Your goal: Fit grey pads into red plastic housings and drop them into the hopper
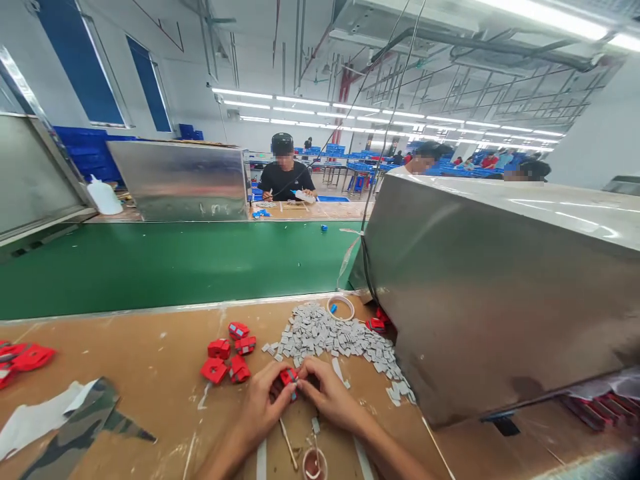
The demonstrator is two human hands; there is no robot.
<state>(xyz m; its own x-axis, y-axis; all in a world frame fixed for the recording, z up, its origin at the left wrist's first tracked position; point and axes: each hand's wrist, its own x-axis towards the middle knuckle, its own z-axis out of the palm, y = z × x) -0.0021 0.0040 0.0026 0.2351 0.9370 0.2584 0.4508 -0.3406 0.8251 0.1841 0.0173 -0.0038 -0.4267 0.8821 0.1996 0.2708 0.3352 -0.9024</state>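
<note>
My left hand (267, 398) is closed round a small red plastic piece (289, 377) with a dark groove. The fingertips of my right hand (327, 395) are pinched together against the right side of that piece; whatever is between them is too small to make out. Just beyond both hands spreads a heap of flat grey tiles (320, 333). To the left of the heap sits a group of several similar red pieces (215, 370). Below my hands are a small cup (315, 463) with a stick in it, a thin wooden stick (289, 443) and a single grey tile (315, 425).
A roll of tape (341, 308) lies at the heap's back edge. A large metal box (480, 300) stands close on the right. More red pieces (30, 358) and camouflage cloth (75, 427) lie left. Beyond the green conveyor belt (200, 257) sits a co-worker (285, 177).
</note>
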